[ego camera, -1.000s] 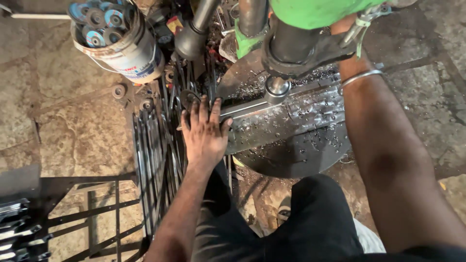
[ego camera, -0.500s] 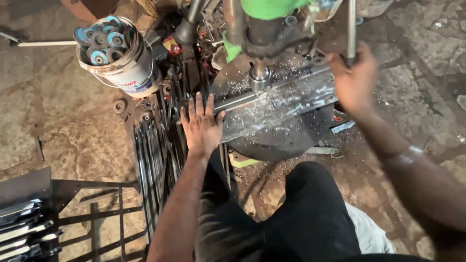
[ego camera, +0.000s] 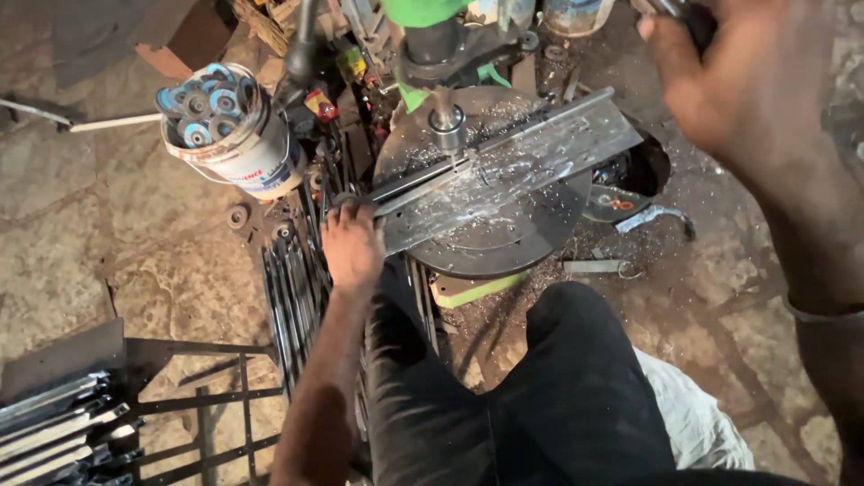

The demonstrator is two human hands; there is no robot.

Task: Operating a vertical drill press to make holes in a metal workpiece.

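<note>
Stone flooring surrounds a round drill-press table [ego camera: 504,243] strewn with shavings. Left hand [ego camera: 353,245] grips the flat steel strip's [ego camera: 504,166] end under the chuck [ego camera: 447,121]; right hand [ego camera: 747,90] clasps a feed handle (blurred). A snagging bit could whip the strip around.

1. The flat metal bar [ego camera: 504,166] lies across the round drill table [ego camera: 504,243], under the drill chuck [ego camera: 447,121].
2. Left of the table stands a bucket [ego camera: 238,153] holding discs [ego camera: 202,99].
3. Rods [ego camera: 292,288] lie between bucket and table.
</note>
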